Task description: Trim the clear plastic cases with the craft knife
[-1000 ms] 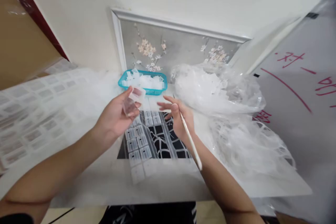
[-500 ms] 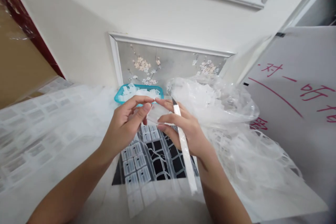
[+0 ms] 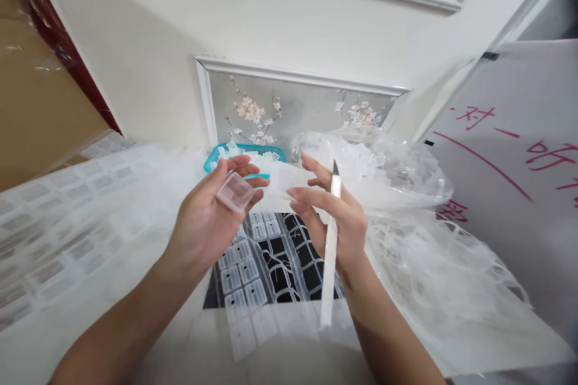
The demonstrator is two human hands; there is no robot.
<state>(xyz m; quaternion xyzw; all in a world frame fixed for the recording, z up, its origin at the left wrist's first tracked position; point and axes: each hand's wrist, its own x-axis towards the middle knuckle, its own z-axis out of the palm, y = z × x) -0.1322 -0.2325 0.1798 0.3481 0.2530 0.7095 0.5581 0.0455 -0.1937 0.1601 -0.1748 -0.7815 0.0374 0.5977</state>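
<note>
A small square piece of clear plastic (image 3: 235, 192) lies against the fingers of my left hand (image 3: 205, 216), which is turned palm up with its fingers curled. My right hand (image 3: 341, 216) has a craft knife (image 3: 330, 252) tucked between its fingers, the dark blade pointing up and away and the white wrapped handle slanting down toward me. A second translucent plastic piece (image 3: 286, 179) is at the tips of the right fingers. Below both hands is a dark mat (image 3: 212, 295) bearing a molded plastic sheet (image 3: 246, 271) with rows of rectangular parts and several open cells.
Behind my hands stand a blue tray (image 3: 210, 162) of small translucent pieces and a clear plastic bag (image 3: 397, 174) of more pieces. Stacked molded sheets (image 3: 58, 228) spread over the left side. A heap of plastic offcuts (image 3: 442, 271) lies at the right, beside a whiteboard (image 3: 519, 192).
My hands have moved apart. Before, they met around the translucent plastic; now a clear piece shows in the left hand and another at the right fingertips. The knife stays in the right hand.
</note>
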